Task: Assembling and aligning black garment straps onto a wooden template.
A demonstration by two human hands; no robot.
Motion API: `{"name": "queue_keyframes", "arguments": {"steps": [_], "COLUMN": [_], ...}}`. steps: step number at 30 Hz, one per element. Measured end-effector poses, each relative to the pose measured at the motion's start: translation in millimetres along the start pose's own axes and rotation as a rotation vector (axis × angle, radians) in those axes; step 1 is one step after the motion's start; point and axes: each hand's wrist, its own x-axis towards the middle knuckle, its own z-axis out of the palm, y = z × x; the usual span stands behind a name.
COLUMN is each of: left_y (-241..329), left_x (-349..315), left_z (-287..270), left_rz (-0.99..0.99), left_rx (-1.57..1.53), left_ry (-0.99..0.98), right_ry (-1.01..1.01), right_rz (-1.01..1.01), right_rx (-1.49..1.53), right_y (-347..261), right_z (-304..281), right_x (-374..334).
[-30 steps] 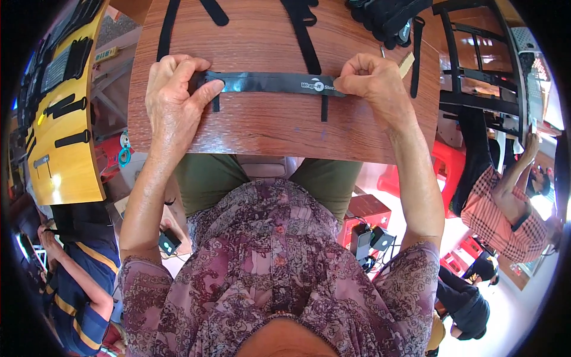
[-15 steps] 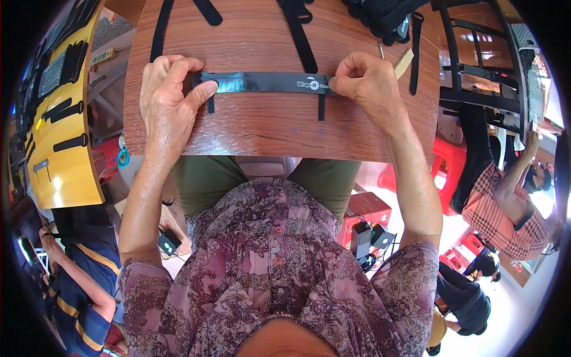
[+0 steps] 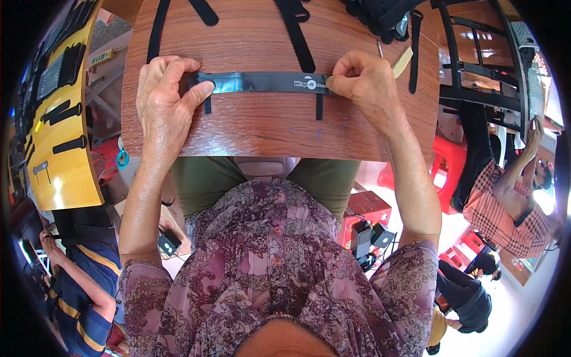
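Observation:
A flat black strap (image 3: pixel 262 82) with a pale printed mark stretches straight from side to side above the wooden table (image 3: pixel 256 134). Its left end is pinched by my left hand (image 3: pixel 163 98), thumb on top and fingers closed. At the other end my right hand (image 3: pixel 366 80) grips it between thumb and fingers. Two short black strips show just below the strap, one near each end; whether they are joined to it I cannot tell. Glare brightens the strap beside my left thumb.
More black straps (image 3: pixel 295 35) lie at the table's far side, with a black heap (image 3: pixel 386 18) at the far right. A tan block (image 3: pixel 402 62) lies beyond my right hand. Left stands a yellow table (image 3: pixel 65 169) with black straps; co-workers sit at both sides.
Both hands and the strap have shifted very slightly left in the picture. The hold at each end is the same.

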Motion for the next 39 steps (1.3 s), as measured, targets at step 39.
{"name": "queue_keyframes", "arguments": {"steps": [39], "left_y": [19.6], "left_x": [-20.6], "left_z": [-5.4], "left_rz": [0.292], "left_rx": [0.215], "left_ry": [-0.329], "right_ry": [0.056], "right_rz": [-0.631], "right_rx": [-0.474], "right_y": [-37.6], "right_z": [87.0], "right_x": [-58.1]}}
